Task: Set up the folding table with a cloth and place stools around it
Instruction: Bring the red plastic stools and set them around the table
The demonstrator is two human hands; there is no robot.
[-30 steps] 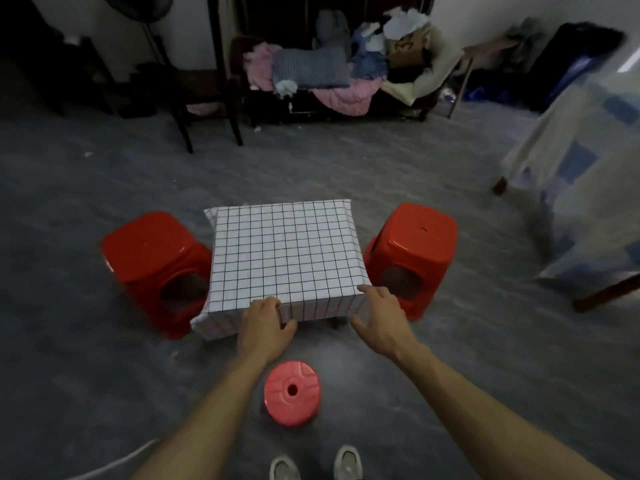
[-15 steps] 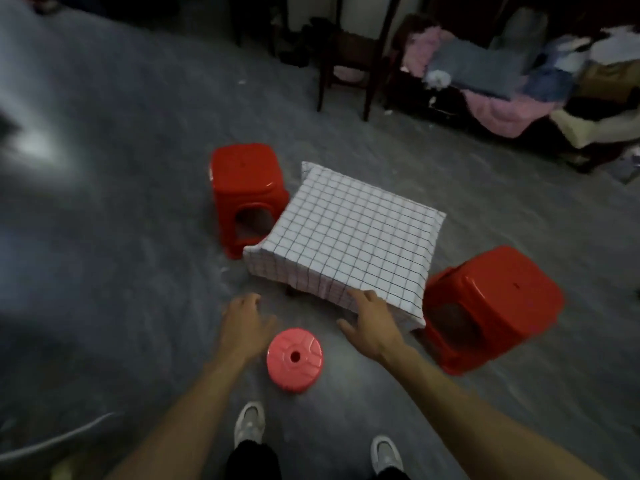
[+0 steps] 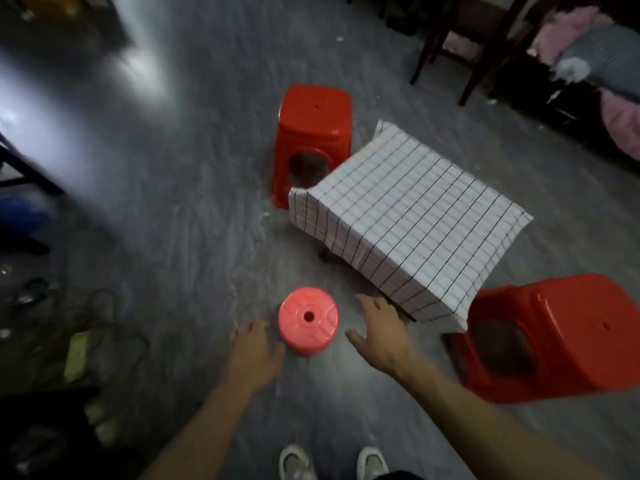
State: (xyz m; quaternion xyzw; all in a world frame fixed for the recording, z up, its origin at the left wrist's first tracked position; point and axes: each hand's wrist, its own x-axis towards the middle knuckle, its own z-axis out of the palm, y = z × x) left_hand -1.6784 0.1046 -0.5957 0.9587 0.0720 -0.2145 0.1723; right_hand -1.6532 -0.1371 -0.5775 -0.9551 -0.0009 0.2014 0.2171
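Observation:
A low folding table stands on the grey floor under a white cloth with a black grid (image 3: 412, 220). One red square stool (image 3: 313, 133) stands at its far left side. Another red square stool (image 3: 557, 336) stands at its near right side. A small round pink stool (image 3: 308, 320) sits on the floor in front of the table. My left hand (image 3: 254, 351) hovers just left of the pink stool, fingers relaxed, holding nothing. My right hand (image 3: 381, 330) hangs spread between the pink stool and the cloth's near corner, touching neither.
A dark wooden chair (image 3: 464, 39) stands at the back. A bench with pink and grey bedding (image 3: 602, 64) lies far right. Cables and a yellowish object (image 3: 76, 355) lie on the floor at left. My shoes (image 3: 332, 462) are at the bottom edge.
Both hands have left the cloth's near edge and dropped toward the pink stool. My head has turned left, so the table now sits to the right.

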